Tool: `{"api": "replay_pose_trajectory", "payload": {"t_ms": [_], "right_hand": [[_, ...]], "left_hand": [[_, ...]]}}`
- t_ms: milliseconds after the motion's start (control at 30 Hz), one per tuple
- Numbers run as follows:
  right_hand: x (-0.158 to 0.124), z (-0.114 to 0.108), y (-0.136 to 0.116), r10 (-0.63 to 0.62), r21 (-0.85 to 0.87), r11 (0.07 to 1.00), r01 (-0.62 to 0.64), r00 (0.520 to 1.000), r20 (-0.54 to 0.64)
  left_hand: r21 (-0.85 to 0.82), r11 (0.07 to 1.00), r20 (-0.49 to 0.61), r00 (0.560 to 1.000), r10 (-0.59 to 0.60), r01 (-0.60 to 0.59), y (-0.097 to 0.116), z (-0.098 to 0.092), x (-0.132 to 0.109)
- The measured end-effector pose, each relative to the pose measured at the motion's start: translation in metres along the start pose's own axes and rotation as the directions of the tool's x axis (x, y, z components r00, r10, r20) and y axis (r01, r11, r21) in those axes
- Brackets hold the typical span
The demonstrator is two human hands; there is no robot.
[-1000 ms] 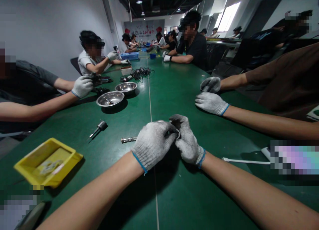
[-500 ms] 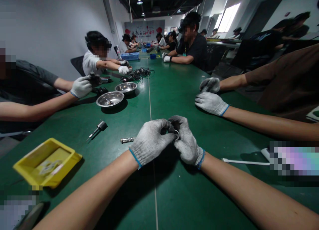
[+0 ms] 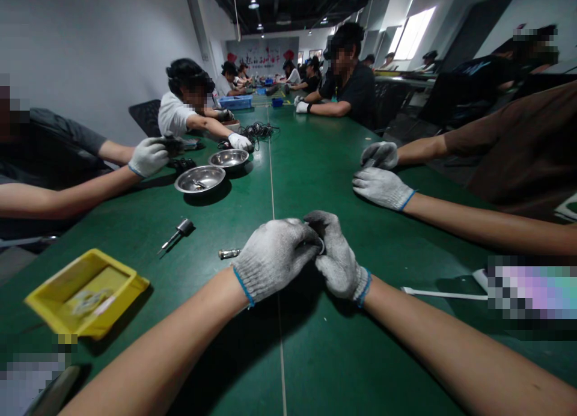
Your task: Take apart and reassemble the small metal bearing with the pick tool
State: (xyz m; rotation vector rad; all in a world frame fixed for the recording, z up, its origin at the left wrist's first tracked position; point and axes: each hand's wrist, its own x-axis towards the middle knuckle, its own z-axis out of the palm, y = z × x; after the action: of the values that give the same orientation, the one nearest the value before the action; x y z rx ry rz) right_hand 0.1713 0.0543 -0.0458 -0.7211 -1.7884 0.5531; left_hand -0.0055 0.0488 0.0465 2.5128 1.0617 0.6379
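Both my hands wear grey-white knit gloves and meet above the green table. Between them shows the edge of a small pale ring (image 3: 321, 246); the rest of it is hidden by the gloves. My right hand (image 3: 339, 258) is closed around the ring from the right. From the left, my left hand (image 3: 276, 253) is closed too, its fingertips pressed against the ring's opening. Whether those fingertips pinch anything else cannot be seen. Just left of my left hand lies a short shiny metal cylinder (image 3: 228, 253), partly covered by the glove.
A thin-shafted tool with a round metal head (image 3: 183, 227) lies left, near a yellow bin (image 3: 130, 278) with pale small parts. Beyond are two steel bowls (image 3: 184, 189) and tangled black cables (image 3: 259, 130). A co-worker's gloved hands (image 3: 383, 187) are at right, above a white cable (image 3: 444, 294).
My left fingers have closed in over the ring, covering more of it. My right hand has barely moved. Across the table, a co-worker's gloved hand has moved right toward the cables.
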Motion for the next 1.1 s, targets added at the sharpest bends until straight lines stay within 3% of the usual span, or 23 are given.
{"api": "replay_pose_trajectory", "payload": {"t_ms": [467, 833, 1100], "right_hand": [[0.001, 0.0, 0.001, 0.013, 0.022, 1.0, -0.012, 0.999, -0.031], [0.002, -0.001, 0.0, -0.02, -0.074, 0.997, 0.017, 0.999, -0.041], [0.002, 0.001, -0.003, -0.026, -0.115, 0.993, 0.017, 0.997, -0.078]], "left_hand": [[0.113, 0.985, -0.002, 0.991, -0.132, 0.131, 0.01, 0.008, 0.003], [0.054, 0.945, -0.093, 0.944, -0.318, 0.323, 0.024, 0.014, 0.003], [0.047, 0.939, -0.128, 0.934, -0.333, 0.341, 0.025, 0.019, 0.003]]}}
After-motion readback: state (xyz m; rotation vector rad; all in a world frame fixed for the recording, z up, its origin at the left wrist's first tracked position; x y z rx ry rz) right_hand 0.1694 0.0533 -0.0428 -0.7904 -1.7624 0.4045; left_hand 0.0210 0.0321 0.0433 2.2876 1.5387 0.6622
